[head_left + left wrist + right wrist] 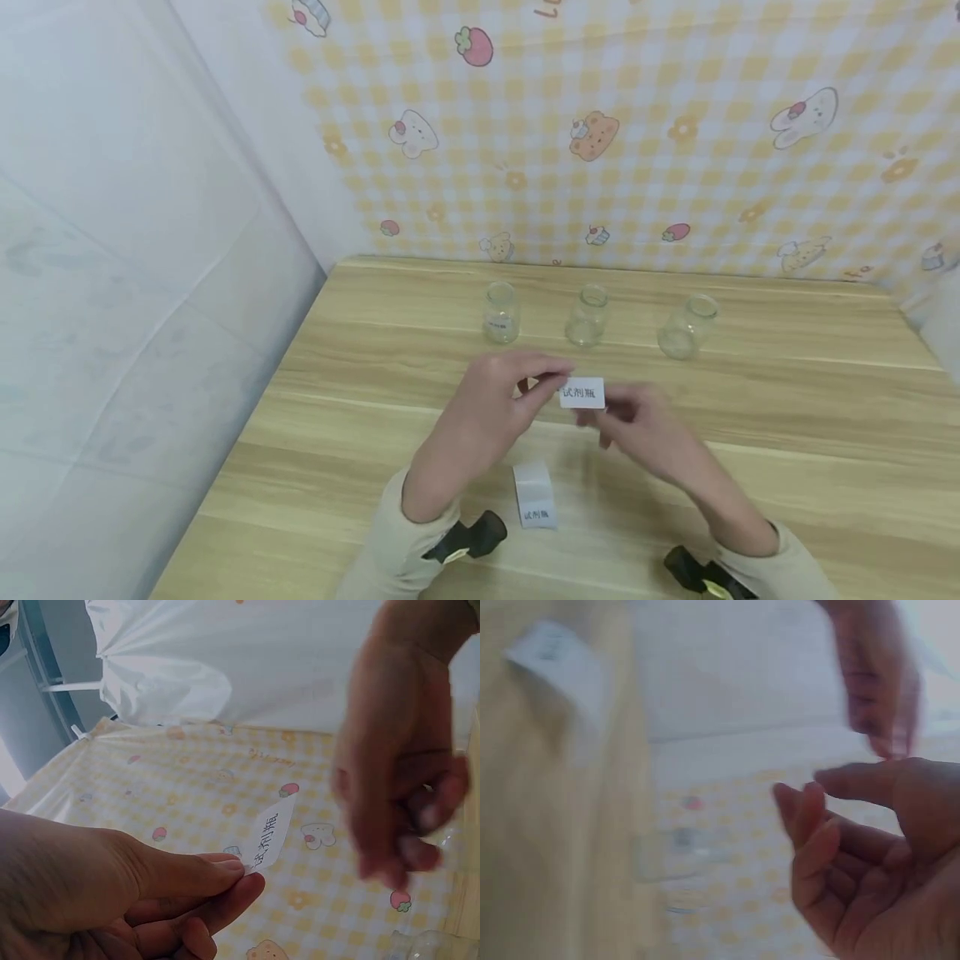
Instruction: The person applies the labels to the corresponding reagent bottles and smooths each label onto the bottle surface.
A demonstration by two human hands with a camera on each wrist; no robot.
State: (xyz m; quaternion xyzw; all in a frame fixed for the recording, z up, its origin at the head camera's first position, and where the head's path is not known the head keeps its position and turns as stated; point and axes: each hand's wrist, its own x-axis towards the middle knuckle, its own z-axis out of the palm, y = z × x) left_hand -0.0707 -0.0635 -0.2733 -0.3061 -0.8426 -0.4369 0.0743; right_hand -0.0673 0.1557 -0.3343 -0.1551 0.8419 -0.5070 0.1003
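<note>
My left hand (480,417) pinches a small white label (582,392) with dark printed characters, thumb and finger at its left edge. In the left wrist view the label (274,832) stands out from the fingertips. My right hand (652,429) is just right of the label, its fingers loosely bent; in the right wrist view a gap shows between thumb and fingers of that hand (870,855). On the table below lies a strip of label paper (534,492) with similar print at its near end.
Three clear glass jars stand in a row beyond the hands: the left jar (501,315) bears a printed label, then come a middle jar (587,317) and a right jar (687,327). A yellow checked cloth (637,167) hangs behind the wooden table (360,367).
</note>
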